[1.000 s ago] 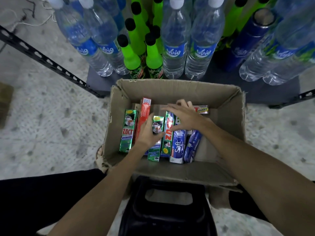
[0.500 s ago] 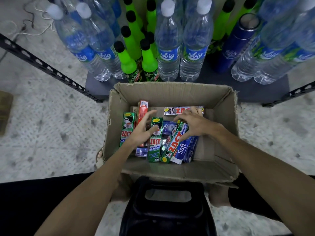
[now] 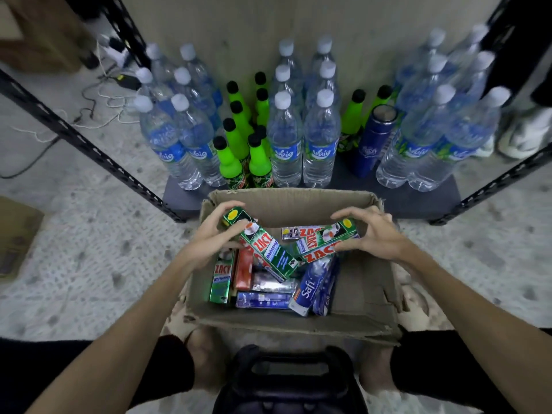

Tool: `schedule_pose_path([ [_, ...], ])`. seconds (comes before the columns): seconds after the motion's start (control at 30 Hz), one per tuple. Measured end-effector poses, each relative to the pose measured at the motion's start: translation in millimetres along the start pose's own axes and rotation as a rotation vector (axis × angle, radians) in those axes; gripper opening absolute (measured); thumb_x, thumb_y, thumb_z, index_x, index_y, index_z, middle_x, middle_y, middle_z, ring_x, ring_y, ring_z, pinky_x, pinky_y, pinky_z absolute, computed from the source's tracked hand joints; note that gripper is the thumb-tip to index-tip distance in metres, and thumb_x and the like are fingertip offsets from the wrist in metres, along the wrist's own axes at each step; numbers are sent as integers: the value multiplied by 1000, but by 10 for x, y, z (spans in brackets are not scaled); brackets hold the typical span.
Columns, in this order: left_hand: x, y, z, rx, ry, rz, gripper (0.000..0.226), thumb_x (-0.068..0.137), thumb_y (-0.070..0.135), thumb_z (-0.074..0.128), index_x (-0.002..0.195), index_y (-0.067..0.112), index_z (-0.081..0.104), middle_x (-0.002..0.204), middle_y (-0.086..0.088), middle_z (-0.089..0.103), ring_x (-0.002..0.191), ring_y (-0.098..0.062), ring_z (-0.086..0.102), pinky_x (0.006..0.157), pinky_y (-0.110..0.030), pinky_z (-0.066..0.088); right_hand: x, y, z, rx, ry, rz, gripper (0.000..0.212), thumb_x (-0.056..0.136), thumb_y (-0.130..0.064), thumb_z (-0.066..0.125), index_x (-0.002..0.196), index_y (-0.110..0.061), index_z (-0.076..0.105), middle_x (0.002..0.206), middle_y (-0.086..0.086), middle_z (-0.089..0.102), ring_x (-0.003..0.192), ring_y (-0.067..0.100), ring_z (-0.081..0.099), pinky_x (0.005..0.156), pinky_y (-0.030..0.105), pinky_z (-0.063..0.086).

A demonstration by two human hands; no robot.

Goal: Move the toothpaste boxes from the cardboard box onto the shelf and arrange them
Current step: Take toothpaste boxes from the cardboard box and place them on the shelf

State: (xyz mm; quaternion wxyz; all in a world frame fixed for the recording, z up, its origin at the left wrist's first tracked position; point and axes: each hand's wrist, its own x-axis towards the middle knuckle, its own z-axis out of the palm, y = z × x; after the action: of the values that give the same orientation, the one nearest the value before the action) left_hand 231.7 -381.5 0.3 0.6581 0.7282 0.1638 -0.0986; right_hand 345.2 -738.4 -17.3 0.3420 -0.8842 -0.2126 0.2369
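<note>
Both hands are lifting boxes above the cardboard box point(image 3: 298, 322) at frame centre: the left hand point(image 3: 213, 234) is gripping a green toothpaste box point(image 3: 263, 246) — long axis running down-right — the right hand point(image 3: 369, 234) is pinching another toothpaste box point(image 3: 324, 240), lying crosswise; the shelf point(image 3: 418, 201) is waiting just above.

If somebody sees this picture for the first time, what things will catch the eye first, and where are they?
First, the two hands above the cardboard box: the left hand and the right hand each hold a green Zact box. Behind, on the low shelf, stand clear water bottles and bright green bottles.
</note>
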Motion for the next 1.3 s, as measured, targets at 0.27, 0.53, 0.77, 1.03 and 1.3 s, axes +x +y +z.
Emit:
schedule_pose_path([
  [0.27,-374,1024,-39,-226,47,209,65,73,44,89,127,27,58,150,3,40,126,-38,61,90,-63,56,-629,-657,-1324,75,308,-116,56,64,-57,86,117,-50,69,118,0,64,115,13,47,101,33,44],
  [0.53,-932,2682,-7,-210,80,534,83,50,46,98,116,24,53,123,-21,61,87,-25,74,71,-34,64,-1378,-1581,-2727,148,637,-387,56,65,-23,89,117,-34,74,116,-2,72,107,23,67,96,43,53],
  [0.77,-1097,3744,-9,-184,158,728,79,47,60,95,111,29,61,102,-15,75,86,-24,76,72,-34,64,-1508,-2082,-3572,190,780,-532,47,74,-11,83,118,-25,73,114,-3,76,103,14,72,95,28,55],
  [1.03,-449,4375,143,-183,158,636,85,57,49,92,123,14,51,123,-20,66,101,-23,75,77,-34,64,-915,-1886,-4292,120,771,-349,46,69,-39,88,112,-37,74,109,-11,76,103,7,71,96,29,54],
  [1.3,152,4608,320,167,212,605,70,63,47,82,117,17,52,106,-6,75,87,-11,76,69,-19,58,-273,-1465,-4774,-71,816,-159,46,78,-40,84,118,-37,63,124,-1,66,107,17,61,87,31,45],
])
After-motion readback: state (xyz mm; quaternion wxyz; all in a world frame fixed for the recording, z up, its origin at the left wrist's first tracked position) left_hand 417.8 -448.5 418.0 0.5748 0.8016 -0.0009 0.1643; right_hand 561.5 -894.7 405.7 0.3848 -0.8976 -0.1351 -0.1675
